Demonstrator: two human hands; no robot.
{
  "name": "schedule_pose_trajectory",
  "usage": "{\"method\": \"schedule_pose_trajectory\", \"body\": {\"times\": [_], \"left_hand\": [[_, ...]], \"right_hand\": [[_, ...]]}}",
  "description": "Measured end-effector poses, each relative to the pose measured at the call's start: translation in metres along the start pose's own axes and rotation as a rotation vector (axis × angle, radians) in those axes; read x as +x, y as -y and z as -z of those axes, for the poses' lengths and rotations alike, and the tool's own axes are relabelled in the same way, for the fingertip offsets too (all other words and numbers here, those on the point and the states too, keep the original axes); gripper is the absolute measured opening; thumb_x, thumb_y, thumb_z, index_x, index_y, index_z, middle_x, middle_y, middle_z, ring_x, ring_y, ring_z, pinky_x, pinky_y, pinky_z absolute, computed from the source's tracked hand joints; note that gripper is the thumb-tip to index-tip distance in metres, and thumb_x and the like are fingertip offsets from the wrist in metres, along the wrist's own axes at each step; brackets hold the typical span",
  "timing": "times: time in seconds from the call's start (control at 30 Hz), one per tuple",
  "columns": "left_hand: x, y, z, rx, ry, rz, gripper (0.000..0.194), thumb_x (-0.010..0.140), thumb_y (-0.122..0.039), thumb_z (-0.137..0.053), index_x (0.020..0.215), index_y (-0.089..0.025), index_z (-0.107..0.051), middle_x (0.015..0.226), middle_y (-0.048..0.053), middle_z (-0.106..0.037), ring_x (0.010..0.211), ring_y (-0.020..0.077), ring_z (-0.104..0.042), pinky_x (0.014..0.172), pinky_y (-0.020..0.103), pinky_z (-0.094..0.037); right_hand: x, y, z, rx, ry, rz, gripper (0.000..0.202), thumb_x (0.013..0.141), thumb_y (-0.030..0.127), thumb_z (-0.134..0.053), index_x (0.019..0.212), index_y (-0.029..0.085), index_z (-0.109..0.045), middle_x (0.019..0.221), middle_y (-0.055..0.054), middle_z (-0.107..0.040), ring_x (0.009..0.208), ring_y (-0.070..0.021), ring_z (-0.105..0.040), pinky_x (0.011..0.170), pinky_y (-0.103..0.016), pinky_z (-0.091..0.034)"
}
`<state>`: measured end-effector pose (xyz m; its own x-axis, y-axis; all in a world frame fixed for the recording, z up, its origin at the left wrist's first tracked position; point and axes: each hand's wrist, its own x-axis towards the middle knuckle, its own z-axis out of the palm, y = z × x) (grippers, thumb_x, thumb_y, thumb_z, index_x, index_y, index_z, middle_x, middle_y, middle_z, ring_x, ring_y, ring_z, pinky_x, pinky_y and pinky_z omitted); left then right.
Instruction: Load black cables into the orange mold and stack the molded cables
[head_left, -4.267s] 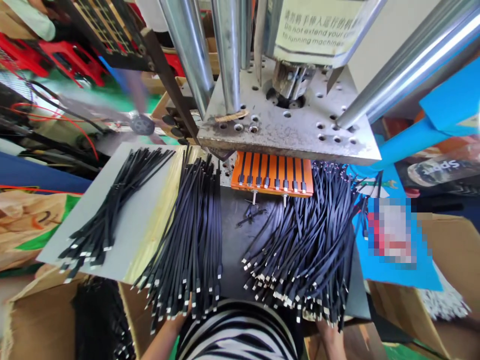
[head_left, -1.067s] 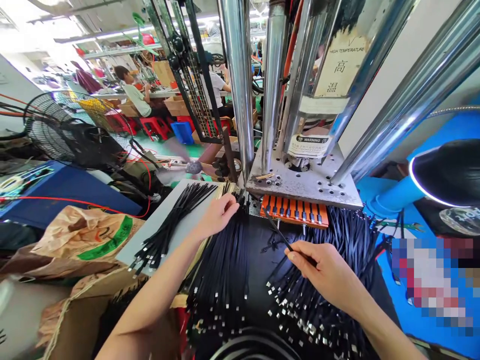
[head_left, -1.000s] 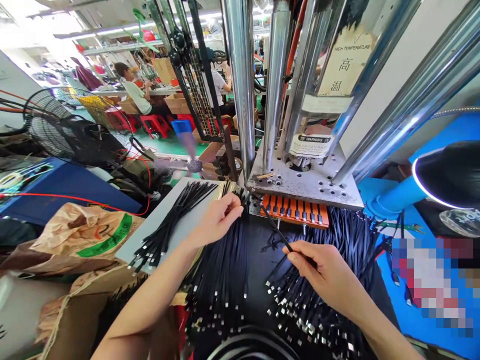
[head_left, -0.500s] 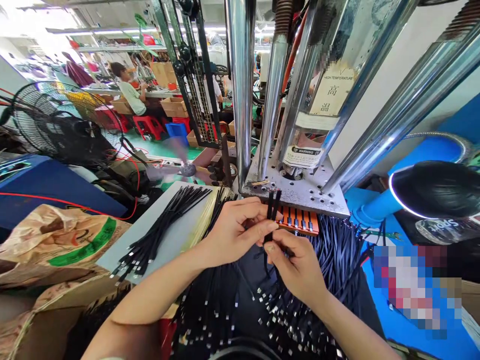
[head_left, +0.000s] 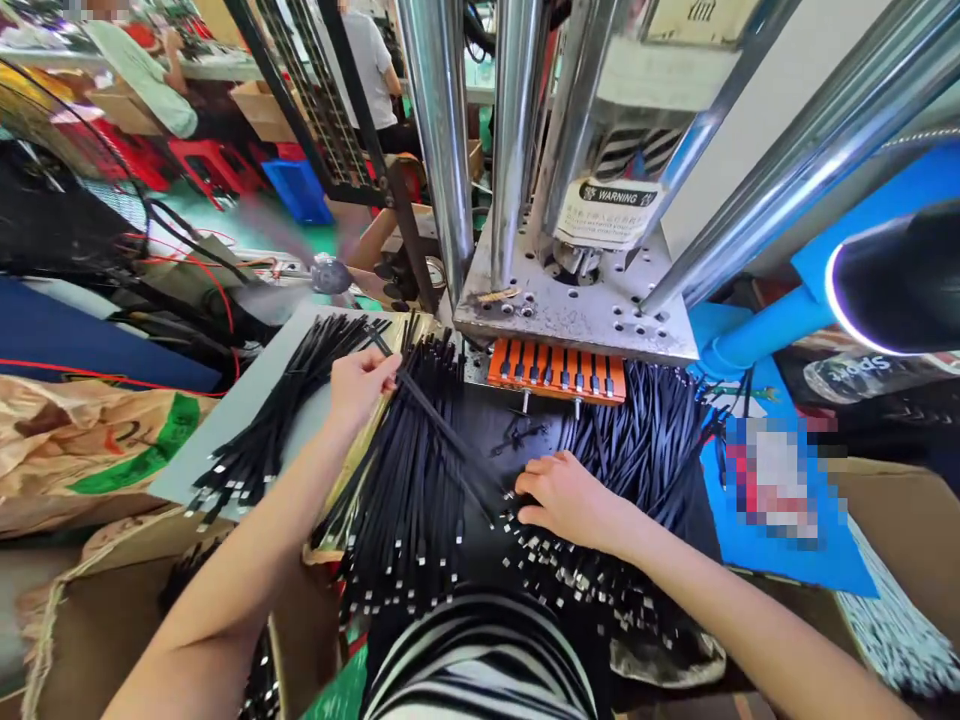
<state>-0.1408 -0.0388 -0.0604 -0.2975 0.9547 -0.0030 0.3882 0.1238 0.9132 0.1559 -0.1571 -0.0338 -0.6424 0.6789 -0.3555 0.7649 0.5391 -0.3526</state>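
My left hand (head_left: 364, 388) is closed in a pinch on a couple of flat black cables (head_left: 442, 432), which slant down to the right across the bench. Beneath them lies a spread bundle of similar cables (head_left: 416, 470) with small metal plugs at the near ends. My right hand (head_left: 566, 500) rests low over the metal plugs (head_left: 555, 560) of the right-hand cable pile (head_left: 645, 440). Its fingers are slightly curled and apart, and nothing shows in them. An orange mould block (head_left: 555, 370) with black cable ends in its slots sits under the press plate.
The steel press plate (head_left: 570, 300) with its upright rods stands ahead. Another cable bundle lies on a pale board (head_left: 180, 465) at left. A lamp (head_left: 892, 285) is at right, cardboard boxes (head_left: 90, 610) are at lower left, and a fan spins behind the bench.
My hands have parted from in front of the mould block. The left went left with black cables, the right came down to the plug ends. The view tilted down, showing the orange block fully.
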Motion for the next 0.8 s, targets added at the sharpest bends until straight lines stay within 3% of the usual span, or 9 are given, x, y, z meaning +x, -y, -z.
{"method": "schedule_pose_trajectory", "body": {"times": [0.13,0.23,0.33,0.43,0.5,0.57,0.7,0.8], "left_hand": [[0.015,0.029,0.009,0.153,-0.054,-0.01,0.027,0.078,-0.027,-0.067,0.06,-0.012,-0.054,0.051,-0.005,-0.051,0.049,0.0057,-0.043,0.053,0.019,-0.033],[0.023,0.036,0.01,0.234,-0.103,-0.04,0.024,0.078,-0.028,-0.068,0.064,-0.012,-0.056,0.055,-0.006,-0.05,0.054,0.0061,-0.041,0.058,0.02,-0.031],[0.028,0.042,0.007,0.292,-0.15,-0.042,0.019,0.076,-0.028,-0.069,0.086,-0.012,-0.062,0.067,-0.004,-0.056,0.062,0.0094,-0.048,0.064,0.022,-0.036],[0.03,0.049,0.005,0.357,-0.203,-0.049,0.048,0.079,-0.031,-0.067,0.121,-0.012,-0.055,0.08,-0.001,-0.061,0.071,0.0142,-0.056,0.072,0.025,-0.042],[0.029,0.052,0.006,0.376,-0.232,-0.055,0.055,0.081,-0.033,-0.064,0.129,-0.012,-0.049,0.084,0.001,-0.062,0.075,0.0156,-0.058,0.074,0.027,-0.044],[0.029,0.054,0.007,0.353,-0.245,-0.06,0.052,0.081,-0.032,-0.063,0.127,-0.012,-0.049,0.085,0.002,-0.061,0.075,0.0152,-0.057,0.073,0.026,-0.045],[0.027,0.05,0.007,0.292,-0.232,-0.061,0.041,0.079,-0.026,-0.065,0.117,-0.014,-0.056,0.082,-0.001,-0.059,0.07,0.0123,-0.055,0.066,0.023,-0.043],[0.028,0.044,0.005,0.29,-0.257,-0.036,0.035,0.075,-0.021,-0.067,0.109,-0.017,-0.059,0.078,-0.004,-0.057,0.066,0.0099,-0.051,0.063,0.021,-0.04]], "right_hand": [[-0.009,-0.013,-0.002,-0.066,0.046,0.007,0.022,0.098,0.027,-0.049,0.091,0.016,-0.066,0.09,-0.007,-0.069,0.085,-0.0209,-0.066,0.079,-0.033,-0.043],[-0.004,-0.015,-0.002,-0.082,-0.057,-0.021,0.022,0.099,0.023,-0.043,0.102,0.015,-0.063,0.093,-0.008,-0.066,0.082,-0.0201,-0.065,0.077,-0.032,-0.046],[0.009,-0.014,0.0,-0.192,-0.223,-0.007,0.027,0.093,0.015,-0.049,0.119,0.013,-0.058,0.117,-0.016,-0.061,0.104,-0.0255,-0.06,0.088,-0.037,-0.045],[0.025,-0.012,0.002,-0.316,-0.285,0.012,0.053,0.085,0.004,-0.052,0.137,0.011,-0.046,0.142,-0.024,-0.045,0.127,-0.033,-0.045,0.099,-0.044,-0.04],[0.036,-0.012,0.003,-0.378,-0.268,-0.004,0.059,0.083,0.003,-0.052,0.14,0.009,-0.042,0.145,-0.028,-0.04,0.13,-0.0358,-0.043,0.099,-0.046,-0.04],[0.044,-0.012,0.004,-0.423,-0.224,0.009,0.051,0.083,0.004,-0.053,0.134,0.008,-0.048,0.138,-0.028,-0.046,0.119,-0.0347,-0.052,0.092,-0.043,-0.043],[0.048,-0.007,0.008,-0.439,-0.148,0.09,0.02,0.089,0.008,-0.046,0.1,0.01,-0.063,0.102,-0.019,-0.063,0.093,-0.0272,-0.06,0.075,-0.037,-0.045],[0.042,0.001,0.01,-0.437,-0.183,0.15,0.023,0.093,0.01,-0.04,0.091,0.011,-0.063,0.09,-0.015,-0.063,0.087,-0.0253,-0.059,0.068,-0.035,-0.044]]}}
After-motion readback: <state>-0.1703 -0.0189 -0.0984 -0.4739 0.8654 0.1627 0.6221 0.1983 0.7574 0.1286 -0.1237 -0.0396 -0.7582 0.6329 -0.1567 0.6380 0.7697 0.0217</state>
